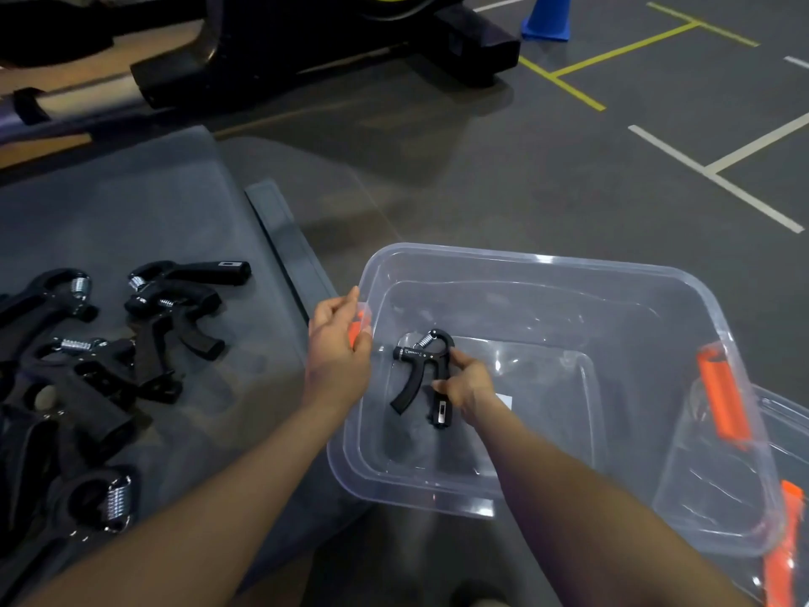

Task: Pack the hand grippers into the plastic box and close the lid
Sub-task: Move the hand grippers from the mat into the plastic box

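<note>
my right hand (466,389) clamps a hand gripper (422,374) low in the clear box (525,265); left hand (337,343), fingers loosely apart, steadies the nine o'clock rim; letting go could tip it.

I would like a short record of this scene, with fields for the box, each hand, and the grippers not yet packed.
box: clear plastic box with orange latches, open
right hand: right hand holding one black spring hand gripper inside the box
left hand: left hand at the box's left rim, near a latch
unpacked: pile of black hand grippers on the grey mat

Bare forearms, no sleeves, bare hands
</note>
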Action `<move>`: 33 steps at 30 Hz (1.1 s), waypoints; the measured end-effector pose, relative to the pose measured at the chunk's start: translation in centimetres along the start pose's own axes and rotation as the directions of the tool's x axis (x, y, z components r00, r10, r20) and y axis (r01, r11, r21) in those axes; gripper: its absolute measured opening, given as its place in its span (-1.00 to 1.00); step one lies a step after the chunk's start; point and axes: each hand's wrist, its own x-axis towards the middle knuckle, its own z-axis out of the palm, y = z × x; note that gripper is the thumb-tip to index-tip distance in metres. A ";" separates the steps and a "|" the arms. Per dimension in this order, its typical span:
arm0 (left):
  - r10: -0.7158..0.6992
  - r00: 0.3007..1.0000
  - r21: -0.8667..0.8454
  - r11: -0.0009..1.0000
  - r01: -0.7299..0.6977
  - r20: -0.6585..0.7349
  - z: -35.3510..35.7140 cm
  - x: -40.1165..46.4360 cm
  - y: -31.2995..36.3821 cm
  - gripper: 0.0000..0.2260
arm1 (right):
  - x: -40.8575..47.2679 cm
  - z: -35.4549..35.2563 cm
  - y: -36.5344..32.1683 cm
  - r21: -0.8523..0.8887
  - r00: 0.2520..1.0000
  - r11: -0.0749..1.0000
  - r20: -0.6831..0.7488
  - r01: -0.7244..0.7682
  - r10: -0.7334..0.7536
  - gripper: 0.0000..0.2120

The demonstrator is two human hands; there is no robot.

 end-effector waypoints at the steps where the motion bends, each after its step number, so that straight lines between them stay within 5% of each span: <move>1: -0.002 1.000 0.006 1.000 0.002 0.006 0.0 0.1 0.0 -0.57 | -0.3 0.0 -0.4 0.027 1.000 0.999 0.024 0.016 -0.017 -0.45; 9: -0.085 0.992 0.094 0.993 0.076 0.092 -0.9 1.6 0.8 -0.59 | -4.6 -0.4 -6.1 -0.114 0.963 0.957 0.001 0.268 -0.270 -0.54; 17: -0.141 0.984 0.061 0.987 0.148 -0.106 -9.2 3.2 0.4 -0.68 | -8.0 5.4 -13.0 -0.267 0.875 0.836 0.068 0.479 -0.480 -0.69; 33: -0.291 0.930 0.207 0.919 0.337 -0.224 -21.2 6.0 -11.6 -0.64 | -8.6 24.4 -15.0 -0.523 0.803 0.610 0.390 0.595 -0.450 -0.59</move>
